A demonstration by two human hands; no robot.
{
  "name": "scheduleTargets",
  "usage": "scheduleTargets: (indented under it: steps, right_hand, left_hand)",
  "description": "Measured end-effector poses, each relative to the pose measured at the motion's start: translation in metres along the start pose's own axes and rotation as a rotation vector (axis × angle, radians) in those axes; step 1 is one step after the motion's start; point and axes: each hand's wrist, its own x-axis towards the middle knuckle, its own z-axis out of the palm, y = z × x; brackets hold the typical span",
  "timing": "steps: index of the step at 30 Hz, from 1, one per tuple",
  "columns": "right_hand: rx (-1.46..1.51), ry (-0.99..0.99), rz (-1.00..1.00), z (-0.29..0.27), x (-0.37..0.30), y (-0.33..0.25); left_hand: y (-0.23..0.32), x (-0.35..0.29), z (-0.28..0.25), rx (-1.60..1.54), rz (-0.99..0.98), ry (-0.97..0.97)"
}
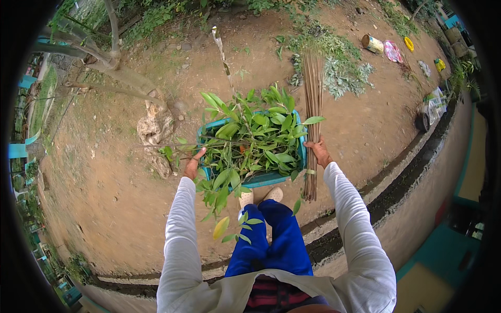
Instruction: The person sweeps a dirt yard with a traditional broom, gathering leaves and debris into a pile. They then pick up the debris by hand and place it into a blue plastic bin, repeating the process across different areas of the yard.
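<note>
Overflowing teal basin (261, 179), leafy cuttings (250, 138)

The basin (259, 179) is teal, heaped with bright green leaves (250, 141); 1 hanging leaf (220, 228) is yellow. The stick broom (312, 112) is tan-brown. The sleeves (180, 245) are white, the trousers (271, 242) vivid blue, the shoes (273, 195) cream. The ground (104, 198) is reddish-brown dirt.

Smooth teal plastic basin (261, 180), glossy green leaves (255, 138), rough dry stick broom (312, 94).
</note>
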Motion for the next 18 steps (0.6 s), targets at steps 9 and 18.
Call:
scheduleTargets:
  steps: [9,18]
  right_hand:
    - [0.043,-0.034,0.044,0.025,0.070,0.083]
    - [-0.107,0.039,0.080,-0.001,0.040,0.053]
  left_hand:
    - [-0.122,0.121,-0.022,-0.155,-0.040,0.094]
    - [-0.098,0.086,-0.006,0.055,-0.204,0.024]
